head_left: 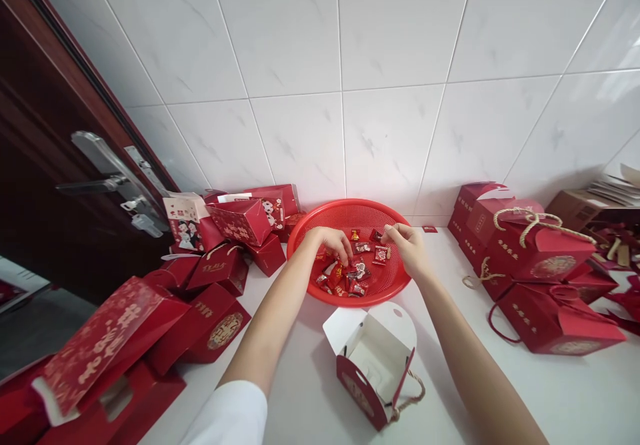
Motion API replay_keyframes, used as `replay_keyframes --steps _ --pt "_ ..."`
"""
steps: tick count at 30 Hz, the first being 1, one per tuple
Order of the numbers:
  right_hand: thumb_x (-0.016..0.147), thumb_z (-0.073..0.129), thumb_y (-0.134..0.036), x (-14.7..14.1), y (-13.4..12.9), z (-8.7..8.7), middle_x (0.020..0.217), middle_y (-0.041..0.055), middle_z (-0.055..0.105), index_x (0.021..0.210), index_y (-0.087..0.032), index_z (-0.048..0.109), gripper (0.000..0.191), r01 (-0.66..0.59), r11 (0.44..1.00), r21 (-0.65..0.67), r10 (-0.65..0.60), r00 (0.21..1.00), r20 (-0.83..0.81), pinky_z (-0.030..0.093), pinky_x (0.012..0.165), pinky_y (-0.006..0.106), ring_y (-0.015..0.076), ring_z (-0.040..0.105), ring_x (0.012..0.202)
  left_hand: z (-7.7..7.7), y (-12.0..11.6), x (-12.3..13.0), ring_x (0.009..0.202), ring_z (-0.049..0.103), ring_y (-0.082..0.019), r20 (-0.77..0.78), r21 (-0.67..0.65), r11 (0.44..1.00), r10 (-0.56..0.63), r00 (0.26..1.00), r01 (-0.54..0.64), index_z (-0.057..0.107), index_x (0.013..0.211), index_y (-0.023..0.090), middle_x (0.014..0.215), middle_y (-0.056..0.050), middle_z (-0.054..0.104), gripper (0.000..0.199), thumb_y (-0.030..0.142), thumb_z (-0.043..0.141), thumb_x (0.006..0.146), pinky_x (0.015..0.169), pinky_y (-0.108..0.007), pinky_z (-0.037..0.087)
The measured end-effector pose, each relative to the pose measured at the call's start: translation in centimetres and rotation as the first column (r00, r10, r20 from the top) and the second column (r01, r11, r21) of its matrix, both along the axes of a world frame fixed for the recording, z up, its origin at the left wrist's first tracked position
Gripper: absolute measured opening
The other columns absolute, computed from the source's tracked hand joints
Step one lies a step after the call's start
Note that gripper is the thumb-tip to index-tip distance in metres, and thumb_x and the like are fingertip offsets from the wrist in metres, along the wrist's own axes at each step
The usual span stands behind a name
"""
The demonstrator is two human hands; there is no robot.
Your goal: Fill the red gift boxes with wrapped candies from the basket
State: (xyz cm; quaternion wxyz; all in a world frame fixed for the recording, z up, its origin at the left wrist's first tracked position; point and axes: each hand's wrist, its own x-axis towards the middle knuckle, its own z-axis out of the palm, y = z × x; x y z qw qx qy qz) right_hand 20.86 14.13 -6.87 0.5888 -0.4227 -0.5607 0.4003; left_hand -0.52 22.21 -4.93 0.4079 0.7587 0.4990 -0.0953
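Note:
A red plastic mesh basket (300, 231) stands against the wall with several small wrapped candies (361, 271) in it. My left hand (331, 242) reaches over its left side, fingers bent down among the candies; what the fingertips hold, if anything, is hidden. At the basket's right side, my right hand (406, 246) has thumb and fingers pinched together. A dark red candy (377, 236) lies right by those fingertips, and I cannot tell whether it is gripped. Between my forearms, in front of the basket, sits a red gift box (361, 391), its top open, white inside, with a rope handle.
Red gift boxes are heaped on the left (113, 338), beside a dark door with a metal handle (100, 181). More red boxes with rope handles (543, 251) stand stacked on the right. Behind them is a cardboard box (575, 210). White wall tiles (300, 138) border the table's back.

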Motion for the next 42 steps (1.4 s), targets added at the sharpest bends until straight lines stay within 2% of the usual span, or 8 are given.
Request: replay_keyframes --steps 7,12,18,21,24,28,34,42 --pt "0.076 0.065 -0.062 -0.1 0.0 0.0 0.063 0.0041 0.064 0.056 -0.021 0.057 0.047 0.001 1.0 -0.028 -0.001 1.0 0.023 0.043 0.054 0.028 0.0158 0.052 0.059 -0.9 0.1 0.5 0.073 0.066 -0.019 -0.01 0.085 0.996 -0.011 1.0 0.012 0.078 0.063 0.027 0.071 0.003 0.075 0.024 0.017 0.083 0.041 0.067 -0.025 0.049" --pt "0.075 0.067 -0.064 -0.1 -0.1 0.1 0.062 0.004 0.064 0.055 -0.021 0.057 0.048 0.012 1.0 -0.017 -0.012 1.0 0.02 0.048 0.061 0.03 0.017 0.055 0.062 -1.1 0.0 0.8 0.062 0.063 -0.018 -0.012 0.116 0.993 0.009 1.0 -0.008 0.073 0.051 0.023 0.059 0.002 0.071 0.016 0.015 0.082 0.042 0.059 -0.025 0.046" --pt "0.079 0.065 -0.054 -0.1 0.0 0.0 0.064 0.0027 0.064 0.058 -0.021 0.058 0.04 -0.018 1.0 -0.012 0.018 0.999 0.048 0.049 0.07 0.032 0.0171 0.058 0.066 0.1 0.1 0.2 0.076 0.065 -0.016 0.173 0.25 0.965 0.041 0.984 -0.084 0.076 0.073 0.019 0.079 0.0 0.076 0.01 0.022 0.07 0.066 0.068 -0.023 0.048" --pt "0.077 0.067 -0.051 -0.3 0.2 -0.3 0.071 0.003 0.067 0.069 -0.021 0.061 0.032 -0.031 0.999 -0.023 0.033 0.993 0.113 0.049 0.069 0.032 0.0186 0.062 0.071 0.5 0.0 0.5 0.089 0.067 -0.017 0.36 0.298 0.942 0.038 0.932 -0.153 0.077 0.09 0.017 0.096 -0.003 0.077 0.022 0.024 0.063 0.075 0.08 -0.025 0.05" --pt "0.074 0.072 -0.049 -0.5 0.3 -0.7 0.08 0.0041 0.071 0.086 -0.021 0.066 0.031 -0.037 0.997 -0.064 0.05 0.977 0.209 0.05 0.068 0.032 0.0211 0.066 0.079 0.6 -0.3 1.1 0.092 0.067 -0.019 0.527 0.305 0.929 0.018 0.85 -0.208 0.076 0.09 0.016 0.095 -0.005 0.077 0.021 0.025 0.065 0.074 0.086 -0.027 0.05" --pt "0.072 0.075 -0.038 -0.6 0.4 -1.0 0.085 0.0034 0.072 0.098 -0.022 0.067 0.032 -0.052 0.994 -0.091 0.078 0.948 0.309 0.05 0.068 0.032 0.022 0.067 0.081 0.6 -0.7 1.5 0.075 0.061 -0.015 0.623 0.309 0.921 -0.008 0.782 -0.236 0.07 0.074 0.015 0.075 0.0 0.069 0.024 0.039 0.067 0.076 0.072 -0.026 0.048" --pt "0.074 0.07 -0.03 -0.3 0.1 -0.5 0.078 0.0018 0.072 0.101 -0.021 0.067 0.028 -0.186 0.979 -0.085 0.198 0.967 0.158 0.052 0.063 0.033 0.0201 0.068 0.069 0.8 -0.8 1.8 0.058 0.045 -0.009 0.696 0.235 0.913 0.081 0.713 -0.333 0.056 0.061 0.016 0.059 0.005 0.048 0.045 0.058 0.07 0.07 0.056 -0.024 0.038" --pt "0.073 0.073 -0.032 -0.2 -0.3 0.3 0.079 0.0031 0.074 0.105 -0.02 0.066 0.035 -0.224 0.97 -0.097 0.231 0.97 0.07 0.055 0.068 0.036 0.0216 0.07 0.072 1.3 -1.7 2.7 0.056 0.044 -0.008 0.773 0.087 0.925 0.171 0.61 -0.37 0.054 0.061 0.016 0.059 0.005 0.049 0.049 0.06 0.075 0.066 0.056 -0.024 0.038"
